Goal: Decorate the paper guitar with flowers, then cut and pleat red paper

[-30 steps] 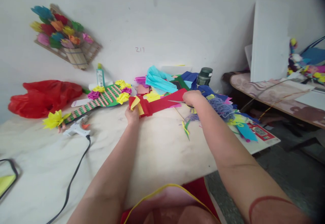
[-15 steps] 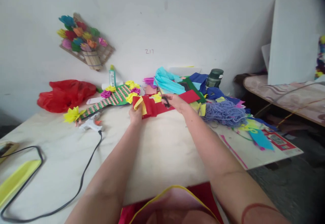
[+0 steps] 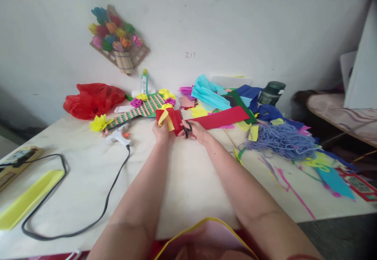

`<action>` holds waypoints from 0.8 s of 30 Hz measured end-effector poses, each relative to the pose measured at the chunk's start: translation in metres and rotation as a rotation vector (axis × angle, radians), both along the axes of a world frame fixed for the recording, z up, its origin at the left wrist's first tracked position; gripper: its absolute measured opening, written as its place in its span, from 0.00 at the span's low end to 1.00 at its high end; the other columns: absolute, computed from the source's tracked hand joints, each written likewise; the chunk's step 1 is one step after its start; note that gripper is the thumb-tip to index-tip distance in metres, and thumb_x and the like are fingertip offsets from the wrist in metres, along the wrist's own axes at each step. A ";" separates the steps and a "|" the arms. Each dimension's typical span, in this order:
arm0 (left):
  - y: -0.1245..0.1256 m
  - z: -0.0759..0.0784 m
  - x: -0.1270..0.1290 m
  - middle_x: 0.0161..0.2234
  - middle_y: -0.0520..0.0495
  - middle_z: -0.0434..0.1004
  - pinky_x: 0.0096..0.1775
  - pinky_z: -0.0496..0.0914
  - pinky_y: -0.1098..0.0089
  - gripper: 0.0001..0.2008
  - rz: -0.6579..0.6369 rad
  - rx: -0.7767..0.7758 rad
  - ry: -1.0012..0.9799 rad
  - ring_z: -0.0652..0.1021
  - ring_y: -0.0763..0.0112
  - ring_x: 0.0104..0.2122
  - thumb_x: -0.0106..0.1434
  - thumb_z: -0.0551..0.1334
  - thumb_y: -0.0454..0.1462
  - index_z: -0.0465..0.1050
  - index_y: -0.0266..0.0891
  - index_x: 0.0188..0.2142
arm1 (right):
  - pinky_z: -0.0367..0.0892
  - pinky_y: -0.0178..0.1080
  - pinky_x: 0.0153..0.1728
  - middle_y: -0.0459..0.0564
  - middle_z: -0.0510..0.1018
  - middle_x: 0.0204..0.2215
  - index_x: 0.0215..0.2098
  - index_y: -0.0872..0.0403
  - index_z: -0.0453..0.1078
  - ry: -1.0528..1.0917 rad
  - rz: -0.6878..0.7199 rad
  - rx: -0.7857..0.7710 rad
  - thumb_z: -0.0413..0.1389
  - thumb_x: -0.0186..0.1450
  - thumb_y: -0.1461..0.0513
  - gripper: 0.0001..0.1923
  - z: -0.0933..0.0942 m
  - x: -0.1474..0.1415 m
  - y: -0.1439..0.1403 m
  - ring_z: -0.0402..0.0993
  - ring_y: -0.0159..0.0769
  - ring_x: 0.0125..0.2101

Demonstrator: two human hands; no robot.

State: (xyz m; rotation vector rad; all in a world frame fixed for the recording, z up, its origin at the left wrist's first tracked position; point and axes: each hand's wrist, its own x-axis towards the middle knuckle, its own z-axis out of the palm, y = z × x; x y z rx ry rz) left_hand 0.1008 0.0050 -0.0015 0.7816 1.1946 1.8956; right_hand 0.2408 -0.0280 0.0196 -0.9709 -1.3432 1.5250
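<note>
My left hand [image 3: 160, 131] is closed around folded red crepe paper [image 3: 177, 119], with a small yellow paper piece [image 3: 165, 118] against it. In my right hand [image 3: 194, 130] are scissors with black handles [image 3: 186, 129]; their blades point away from me at the red paper's edge. Whether the blades are cutting through it I cannot tell. A long red strip [image 3: 226, 117] stretches right from behind the scissors. Just beyond my left hand lies a green guitar-shaped craft [image 3: 144, 110] with pink stripes and yellow and purple paper flowers.
A white glue gun [image 3: 119, 135] with a black cord [image 3: 107, 201] lies left. Red plastic [image 3: 92, 99] and a glue bottle [image 3: 144, 81] are at the back. Blue yarn [image 3: 282, 139], cyan crepe paper [image 3: 210, 93] and a dark jar [image 3: 271, 93] stand right. A flower decoration [image 3: 118, 42] hangs on the wall.
My right hand has brought the scissors down and left to the red paper by my left hand. More of the red strip shows at the right. The camera view has turned slightly right-to-left across the scene.
</note>
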 end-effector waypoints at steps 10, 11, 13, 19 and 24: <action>0.016 -0.012 -0.017 0.30 0.46 0.75 0.33 0.69 0.71 0.12 0.097 0.045 0.030 0.75 0.70 0.29 0.50 0.61 0.38 0.71 0.34 0.35 | 0.50 0.26 0.08 0.44 0.73 0.19 0.35 0.56 0.64 -0.028 0.042 0.040 0.58 0.55 0.48 0.21 0.000 -0.011 -0.009 0.69 0.27 0.15; 0.017 -0.013 -0.019 0.31 0.46 0.75 0.33 0.69 0.71 0.12 0.106 0.054 0.011 0.75 0.70 0.30 0.50 0.61 0.38 0.70 0.34 0.35 | 0.49 0.26 0.08 0.43 0.72 0.18 0.34 0.56 0.65 -0.034 0.059 0.035 0.58 0.55 0.47 0.21 0.000 -0.007 -0.009 0.68 0.27 0.14; 0.020 -0.013 -0.022 0.31 0.47 0.75 0.34 0.70 0.71 0.12 0.120 0.069 -0.035 0.76 0.70 0.30 0.50 0.61 0.38 0.70 0.34 0.35 | 0.49 0.27 0.08 0.42 0.71 0.17 0.35 0.57 0.66 -0.055 0.132 0.023 0.57 0.55 0.48 0.21 0.002 0.005 -0.010 0.67 0.26 0.13; 0.017 -0.006 -0.023 0.33 0.47 0.75 0.35 0.70 0.70 0.10 0.151 0.066 -0.136 0.76 0.71 0.31 0.51 0.60 0.34 0.68 0.35 0.35 | 0.49 0.28 0.09 0.46 0.72 0.18 0.37 0.62 0.69 -0.200 0.423 0.031 0.56 0.55 0.47 0.26 0.012 0.043 -0.008 0.65 0.25 0.14; 0.012 0.001 -0.021 0.32 0.46 0.74 0.33 0.71 0.70 0.10 0.153 0.050 -0.161 0.76 0.71 0.30 0.52 0.60 0.34 0.68 0.34 0.35 | 0.52 0.27 0.09 0.47 0.73 0.18 0.37 0.61 0.69 -0.308 0.495 -0.080 0.57 0.53 0.45 0.27 0.014 0.044 -0.008 0.67 0.27 0.15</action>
